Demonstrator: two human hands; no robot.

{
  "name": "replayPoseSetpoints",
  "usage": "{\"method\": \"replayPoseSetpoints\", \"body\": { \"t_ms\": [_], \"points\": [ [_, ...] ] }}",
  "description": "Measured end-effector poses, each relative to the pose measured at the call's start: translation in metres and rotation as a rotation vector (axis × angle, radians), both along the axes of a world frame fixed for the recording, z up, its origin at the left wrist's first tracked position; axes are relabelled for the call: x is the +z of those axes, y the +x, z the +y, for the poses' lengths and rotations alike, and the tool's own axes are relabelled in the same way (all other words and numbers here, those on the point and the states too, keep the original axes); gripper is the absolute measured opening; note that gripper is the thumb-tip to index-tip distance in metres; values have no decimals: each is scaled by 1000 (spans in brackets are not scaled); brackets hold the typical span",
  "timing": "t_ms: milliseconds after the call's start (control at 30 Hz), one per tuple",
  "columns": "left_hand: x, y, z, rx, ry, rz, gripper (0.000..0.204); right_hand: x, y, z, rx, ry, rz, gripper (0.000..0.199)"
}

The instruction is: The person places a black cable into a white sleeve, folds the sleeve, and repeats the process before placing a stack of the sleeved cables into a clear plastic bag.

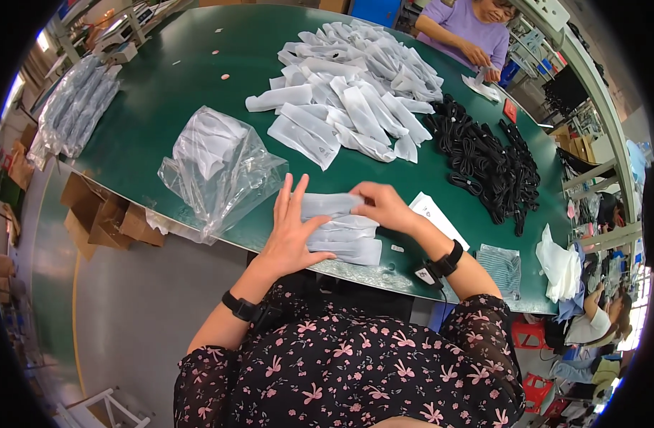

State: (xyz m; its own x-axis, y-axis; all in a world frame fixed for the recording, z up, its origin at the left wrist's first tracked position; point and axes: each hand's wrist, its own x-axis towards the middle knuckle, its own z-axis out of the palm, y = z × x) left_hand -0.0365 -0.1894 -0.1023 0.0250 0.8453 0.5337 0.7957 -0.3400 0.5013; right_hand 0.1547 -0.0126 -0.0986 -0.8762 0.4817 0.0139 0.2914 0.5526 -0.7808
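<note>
Several frosted white pouches point(345, 232) lie in an overlapping row at the table's near edge, directly in front of me. My left hand point(290, 232) rests along their left ends, fingers stretched and thumb spread apart. At the far right corner of the row, my right hand point(385, 207) pinches the end of the farthest pouch between thumb and fingers. Left of my hands, a clear plastic bag point(223, 171) holds more white pouches. Beyond them spreads a large heap of the same pouches point(355, 93). Any contents of the pouches cannot be made out.
Bundled black cables point(483, 160) are piled on the green table point(163, 78), right of the heap. A white sheet point(439, 220) and a striped grey packet point(499, 269) lie near my right arm. Filled clear bags point(77, 107) stand far left. A co-worker point(469, 36) handles a pouch across the table.
</note>
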Motion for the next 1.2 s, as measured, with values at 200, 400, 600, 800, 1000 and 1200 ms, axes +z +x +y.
{"method": "replayPoseSetpoints", "body": {
  "t_ms": [200,400,600,800,1000,1200],
  "points": [
    [-13,-3,3,-111,-163,-65,59,10,4,17,110,80,-53,27],
    [-11,1,1,-160,-102,-39,58,7,-37,58,-272,457,91,30],
    [-13,1,3,-183,-137,-69,59,-8,-65,77,-297,728,-245,37],
    [-7,1,3,-125,-146,-63,79,19,-44,60,-343,286,163,28],
    [-7,1,1,-139,-154,-25,91,27,-9,54,-374,-334,209,16],
    [-9,2,1,-120,-181,-67,90,-3,-12,33,-422,-680,493,8]
  ]
}}
